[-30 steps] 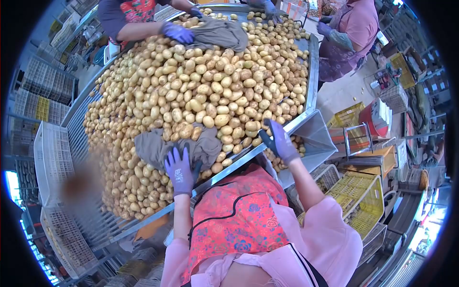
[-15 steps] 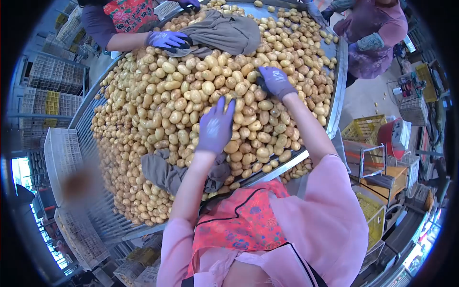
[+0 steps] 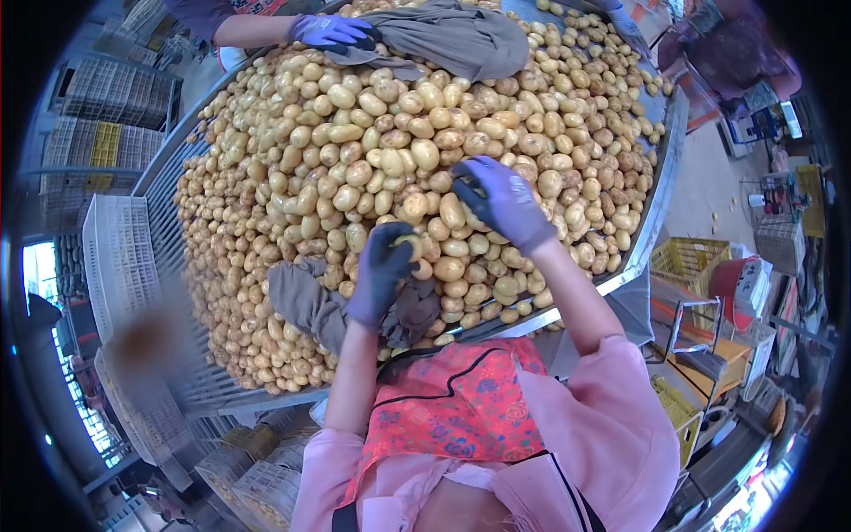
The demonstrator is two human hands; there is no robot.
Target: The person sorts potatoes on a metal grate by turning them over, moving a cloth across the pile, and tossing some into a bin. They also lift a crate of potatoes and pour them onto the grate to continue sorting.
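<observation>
A large heap of potatoes point(image 3: 319, 191) covers a slatted metal table point(image 3: 164, 199). My left hand point(image 3: 383, 270), in a purple glove with a dark palm, is turned palm side up and closed around a potato point(image 3: 408, 246) at the near side of the heap. Further right, my right hand point(image 3: 505, 202), gloved alike, rests on the heap with its fingers curled; what lies under them is hidden. A crumpled grey cloth point(image 3: 306, 301) lies beside my left wrist, partly behind it. A larger grey cloth point(image 3: 461, 40) is spread over the far side of the heap.
A co-worker's gloved hand point(image 3: 332, 32) touches the far cloth. Another person point(image 3: 736, 53) stands at the upper right. White crates point(image 3: 124, 266) stand left of the table. To the right are a yellow crate point(image 3: 696, 262), a red bucket point(image 3: 729, 285) and a metal-framed stand point(image 3: 691, 324).
My left hand has drawn back toward me, turned over and closed on a potato. My right hand has shifted lower on the heap. The camera view has also shifted.
</observation>
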